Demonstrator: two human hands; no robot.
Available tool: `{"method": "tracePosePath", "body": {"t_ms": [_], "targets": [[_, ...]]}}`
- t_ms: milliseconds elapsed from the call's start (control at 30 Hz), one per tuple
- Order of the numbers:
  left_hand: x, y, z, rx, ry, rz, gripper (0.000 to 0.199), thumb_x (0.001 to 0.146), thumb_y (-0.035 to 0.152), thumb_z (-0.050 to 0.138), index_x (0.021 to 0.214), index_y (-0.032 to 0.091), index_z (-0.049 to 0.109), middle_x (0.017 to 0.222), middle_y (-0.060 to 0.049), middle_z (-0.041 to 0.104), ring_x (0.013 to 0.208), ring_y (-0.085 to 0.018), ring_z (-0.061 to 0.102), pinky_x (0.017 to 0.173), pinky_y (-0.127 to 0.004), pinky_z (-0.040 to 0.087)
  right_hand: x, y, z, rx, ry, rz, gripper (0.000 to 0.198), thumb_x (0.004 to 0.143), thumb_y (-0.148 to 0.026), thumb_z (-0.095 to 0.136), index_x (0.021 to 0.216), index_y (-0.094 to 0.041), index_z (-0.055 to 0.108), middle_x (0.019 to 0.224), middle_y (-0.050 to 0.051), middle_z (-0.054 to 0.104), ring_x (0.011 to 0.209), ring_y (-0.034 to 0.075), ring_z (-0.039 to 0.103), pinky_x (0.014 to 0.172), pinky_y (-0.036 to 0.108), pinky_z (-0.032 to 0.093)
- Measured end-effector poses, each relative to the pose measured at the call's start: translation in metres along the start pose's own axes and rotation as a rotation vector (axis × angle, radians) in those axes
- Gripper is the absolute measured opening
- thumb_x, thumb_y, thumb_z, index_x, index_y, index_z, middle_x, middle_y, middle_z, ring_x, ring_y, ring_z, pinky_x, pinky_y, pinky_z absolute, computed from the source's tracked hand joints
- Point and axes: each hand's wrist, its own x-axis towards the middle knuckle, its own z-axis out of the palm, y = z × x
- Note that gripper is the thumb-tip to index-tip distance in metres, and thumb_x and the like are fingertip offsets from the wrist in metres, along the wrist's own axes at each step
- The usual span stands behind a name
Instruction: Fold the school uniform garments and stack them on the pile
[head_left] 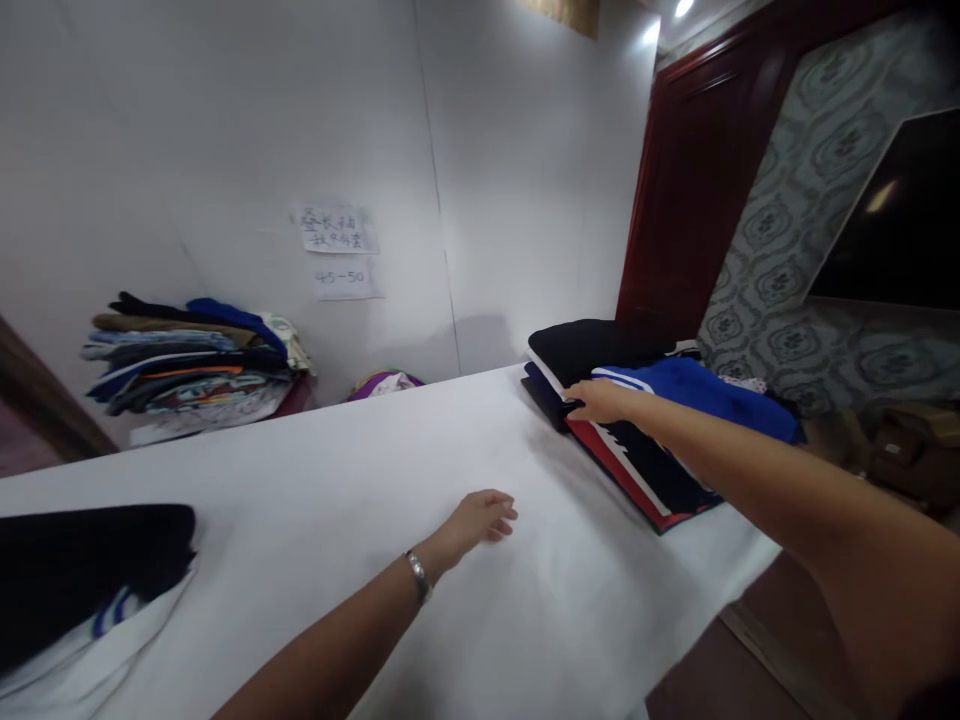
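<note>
A pile of folded clothes (600,345), with black, navy, red and blue pieces, lies at the right end of a white table. My right hand (602,401) reaches across to it, its fingers closed on the near left edge of a dark folded garment (550,398). Blue cloth with white stripes (686,385) rests just beyond that hand. Over the middle of the table is my left hand (484,518), empty, its fingers loosely bent and apart; a silver bracelet (418,577) circles the wrist. At the left edge lies a black and white garment (90,570).
Beyond the white table (322,480), a tall stack of folded clothes (195,360) stands against the pale wall. Paper notes (341,250) with handwriting hang above. Purple and white cloth (388,384) shows behind the table edge. Brown bags (907,455) are at the far right.
</note>
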Motion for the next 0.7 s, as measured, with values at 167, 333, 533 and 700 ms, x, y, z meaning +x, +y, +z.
{"method": "tracePosePath", "body": {"t_ms": [167, 333, 533, 700], "targets": [[-0.058, -0.030, -0.022, -0.006, 0.070, -0.045, 0.047, 0.067, 0.048, 0.069, 0.101, 0.015, 0.062, 0.104, -0.011, 0.069, 0.081, -0.019, 0.066, 0.072, -0.030, 0.049, -0.042, -0.064, 0.040, 0.125, -0.107, -0.244, 0.059, 0.085, -0.040, 0.056, 0.139, -0.019, 0.049, 0.142, 0.012, 0.050, 0.130, 0.030, 0.047, 0.109, 0.040, 0.035], [-0.107, -0.046, -0.043, 0.002, 0.203, -0.060, 0.040, 0.070, 0.044, 0.067, 0.096, 0.015, 0.063, 0.103, -0.011, 0.070, 0.080, -0.019, 0.066, 0.071, -0.029, 0.049, -0.080, -0.122, 0.103, 0.379, -0.198, -0.413, 0.060, 0.084, -0.043, 0.053, 0.138, -0.018, 0.050, 0.143, 0.011, 0.048, 0.132, 0.029, 0.045, 0.112, 0.043, 0.032], [-0.156, -0.064, -0.058, -0.049, 0.289, -0.026, 0.035, 0.073, 0.036, 0.064, 0.099, 0.013, 0.065, 0.097, -0.010, 0.071, 0.074, -0.015, 0.065, 0.068, -0.027, 0.048, -0.099, -0.177, 0.171, 0.635, -0.157, -0.430, 0.058, 0.084, -0.055, 0.046, 0.134, -0.027, 0.055, 0.144, 0.005, 0.048, 0.134, 0.031, 0.042, 0.114, 0.047, 0.032], [-0.191, -0.073, -0.079, -0.019, 0.382, 0.008, 0.033, 0.073, 0.036, 0.067, 0.098, 0.014, 0.067, 0.090, -0.008, 0.071, 0.072, -0.014, 0.063, 0.066, -0.026, 0.047, -0.091, -0.209, 0.200, 0.620, -0.138, -0.524, 0.049, 0.086, -0.062, 0.039, 0.132, -0.050, 0.050, 0.146, -0.009, 0.044, 0.139, 0.025, 0.034, 0.118, 0.042, 0.028]]}}
